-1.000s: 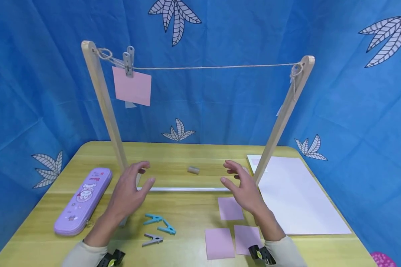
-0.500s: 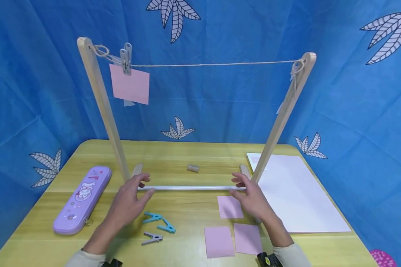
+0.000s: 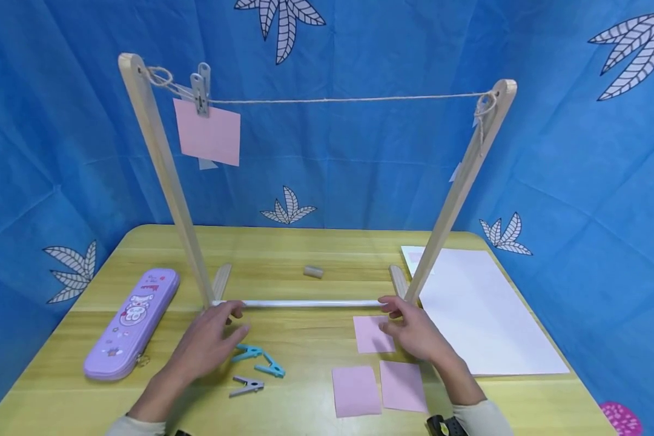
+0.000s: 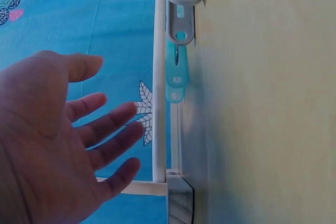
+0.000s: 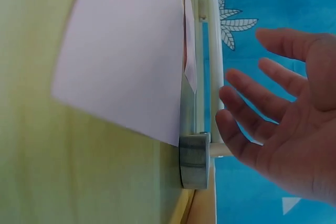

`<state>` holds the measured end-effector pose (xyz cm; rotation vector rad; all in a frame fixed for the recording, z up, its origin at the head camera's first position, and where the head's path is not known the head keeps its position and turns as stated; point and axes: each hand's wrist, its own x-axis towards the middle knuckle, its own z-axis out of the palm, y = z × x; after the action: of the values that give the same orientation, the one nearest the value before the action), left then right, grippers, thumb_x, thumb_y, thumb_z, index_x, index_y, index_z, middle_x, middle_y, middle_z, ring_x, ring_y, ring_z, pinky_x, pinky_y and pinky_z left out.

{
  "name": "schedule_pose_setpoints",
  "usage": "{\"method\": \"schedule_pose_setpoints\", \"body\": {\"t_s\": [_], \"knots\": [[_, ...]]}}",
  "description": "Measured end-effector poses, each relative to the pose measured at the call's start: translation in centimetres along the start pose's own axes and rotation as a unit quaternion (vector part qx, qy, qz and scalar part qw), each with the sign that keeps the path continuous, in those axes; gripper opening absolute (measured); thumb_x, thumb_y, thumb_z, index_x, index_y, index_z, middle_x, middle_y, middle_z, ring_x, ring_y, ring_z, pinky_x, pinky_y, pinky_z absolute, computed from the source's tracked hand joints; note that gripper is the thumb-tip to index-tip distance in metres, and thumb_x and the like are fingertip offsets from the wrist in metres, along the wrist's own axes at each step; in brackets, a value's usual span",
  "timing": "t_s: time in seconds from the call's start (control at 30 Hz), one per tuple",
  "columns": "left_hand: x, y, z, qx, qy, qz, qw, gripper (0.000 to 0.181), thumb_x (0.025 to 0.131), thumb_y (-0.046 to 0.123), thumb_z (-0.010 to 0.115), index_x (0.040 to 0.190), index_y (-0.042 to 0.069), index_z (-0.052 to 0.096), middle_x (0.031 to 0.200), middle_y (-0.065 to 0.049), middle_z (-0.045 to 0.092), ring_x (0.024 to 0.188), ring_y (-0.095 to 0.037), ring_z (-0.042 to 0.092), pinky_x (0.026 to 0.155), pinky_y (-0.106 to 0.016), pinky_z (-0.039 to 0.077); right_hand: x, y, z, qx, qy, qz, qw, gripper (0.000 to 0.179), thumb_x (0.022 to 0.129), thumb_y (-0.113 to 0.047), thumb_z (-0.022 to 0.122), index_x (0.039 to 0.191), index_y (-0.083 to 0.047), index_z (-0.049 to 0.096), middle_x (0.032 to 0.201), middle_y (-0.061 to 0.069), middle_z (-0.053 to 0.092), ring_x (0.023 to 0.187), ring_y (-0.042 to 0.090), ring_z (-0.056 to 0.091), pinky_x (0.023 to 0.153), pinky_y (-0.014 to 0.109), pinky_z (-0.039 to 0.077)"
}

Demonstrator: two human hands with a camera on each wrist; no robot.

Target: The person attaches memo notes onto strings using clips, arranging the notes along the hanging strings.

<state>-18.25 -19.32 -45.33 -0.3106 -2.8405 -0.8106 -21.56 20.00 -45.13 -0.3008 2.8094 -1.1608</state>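
The left hand (image 3: 209, 339) and the right hand (image 3: 414, 330) are both released, fingers spread and loosely bent, with nothing in either palm; they sit near opposite ends of a thin, round white bar (image 3: 310, 303) that runs low across a pale wooden frame, and whether any fingertip touches it I cannot tell. The frame stands on a yellowish wood-grain bench (image 3: 283, 418), its left wooden post (image 3: 166, 175) and right wooden post (image 3: 463, 188) leaning outward toward the top, with a thin beige string (image 3: 327, 100) tied between their upper ends. Close to the left post, a grey clothespin (image 3: 200, 94) clips a square pink paper (image 3: 209, 130) to the string, so that the sheet hangs below it, slightly tilted. Just beside the left hand lie two light-blue clothespins (image 3: 247, 352), with a second grey clothespin (image 3: 246, 386) nearer the person. Three square pink notes (image 3: 356, 392) lie flat around the right hand, the farthest one partly behind its fingers. Beyond the bar rests a small brownish cylinder (image 3: 313, 272). A purple pencil case with a cartoon print (image 3: 132, 327) lies to the left, large white paper (image 3: 485, 309) to the right, and blue leaf-patterned cloth (image 3: 360, 169) hangs behind everything
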Motion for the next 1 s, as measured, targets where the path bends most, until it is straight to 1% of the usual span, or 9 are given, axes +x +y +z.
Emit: {"method": "schedule_pose_setpoints", "body": {"t_s": [0.17,0.3,0.37,0.47,0.57,0.63,0.7,0.8,1.0], "knots": [[-0.2,-0.3,0.1,0.011,-0.030,-0.003,0.9995,0.037,0.090,0.031,0.067,0.123,0.016,0.060,0.103,0.003,0.067,0.097,-0.018,0.062,0.088,-0.049,0.045,-0.1,0.1,-0.1,-0.012,-0.015,-0.001,0.9998,0.047,0.087,-0.012,0.069,0.132,-0.014,0.056,0.123,0.006,0.063,0.112,0.026,0.059,0.094,0.045,0.047],[-0.4,-0.3,0.0,0.019,-0.066,-0.006,0.9976,0.034,0.088,0.033,0.069,0.117,0.017,0.062,0.099,0.005,0.068,0.097,-0.016,0.062,0.087,-0.046,0.042,-0.3,0.2,0.0,-0.058,-0.030,-0.006,0.9978,0.053,0.083,-0.008,0.073,0.133,-0.013,0.056,0.124,0.007,0.063,0.115,0.029,0.059,0.095,0.048,0.047],[-0.5,-0.3,-0.2,0.018,-0.088,-0.013,0.9958,0.033,0.087,0.036,0.070,0.115,0.018,0.063,0.099,0.006,0.068,0.096,-0.014,0.062,0.085,-0.044,0.041,-0.3,0.2,0.1,-0.084,-0.035,-0.017,0.9957,0.056,0.081,-0.006,0.074,0.134,-0.012,0.056,0.126,0.009,0.062,0.119,0.031,0.057,0.098,0.050,0.046],[-0.7,-0.4,-0.3,0.019,-0.117,-0.020,0.9928,0.036,0.084,0.042,0.072,0.112,0.020,0.064,0.098,0.008,0.067,0.094,-0.011,0.060,0.083,-0.040,0.039,-0.1,0.2,0.3,-0.114,-0.036,-0.035,0.9922,0.059,0.078,-0.003,0.074,0.134,-0.011,0.056,0.132,0.010,0.060,0.125,0.034,0.053,0.103,0.052,0.042],[-0.8,-0.6,-0.4,0.025,-0.134,-0.024,0.9903,0.042,0.078,0.046,0.076,0.110,0.021,0.066,0.098,0.010,0.066,0.094,-0.009,0.058,0.085,-0.040,0.038,0.0,0.2,0.5,-0.133,-0.038,-0.041,0.9896,0.060,0.077,-0.003,0.076,0.133,-0.012,0.057,0.134,0.010,0.058,0.128,0.034,0.050,0.105,0.053,0.039],[-0.9,-0.7,-0.4,0.032,-0.139,-0.020,0.9895,0.044,0.075,0.046,0.078,0.109,0.022,0.066,0.099,0.009,0.065,0.096,-0.010,0.058,0.087,-0.041,0.038,0.1,0.2,0.6,-0.137,-0.039,-0.036,0.9891,0.061,0.075,-0.003,0.077,0.132,-0.013,0.058,0.131,0.009,0.059,0.122,0.032,0.054,0.101,0.051,0.043],[-1.0,-0.9,-0.3,0.039,-0.137,-0.014,0.9898,0.044,0.072,0.045,0.080,0.108,0.022,0.067,0.102,0.008,0.065,0.100,-0.012,0.058,0.090,-0.043,0.038,0.1,0.2,0.6,-0.140,-0.040,-0.033,0.9888,0.061,0.075,-0.004,0.078,0.132,-0.014,0.058,0.126,0.009,0.060,0.115,0.029,0.057,0.094,0.047,0.047],[-1.0,-1.0,-0.2,0.052,-0.130,-0.001,0.9901,0.039,0.070,0.038,0.082,0.104,0.022,0.069,0.101,0.008,0.065,0.102,-0.015,0.058,0.089,-0.044,0.038,0.3,0.2,0.5,-0.141,-0.044,-0.029,0.9887,0.064,0.075,-0.004,0.078,0.133,-0.014,0.056,0.119,0.008,0.060,0.105,0.025,0.059,0.085,0.042,0.049],[-1.1,-0.9,-0.2,0.057,-0.120,0.012,0.9911,0.028,0.070,0.029,0.084,0.093,0.025,0.069,0.093,0.011,0.063,0.097,-0.014,0.057,0.084,-0.039,0.037,0.8,0.2,0.3,-0.125,-0.058,-0.014,0.9904,0.066,0.074,-0.004,0.080,0.134,-0.014,0.054,0.116,0.008,0.063,0.104,0.025,0.060,0.087,0.042,0.050]]}}
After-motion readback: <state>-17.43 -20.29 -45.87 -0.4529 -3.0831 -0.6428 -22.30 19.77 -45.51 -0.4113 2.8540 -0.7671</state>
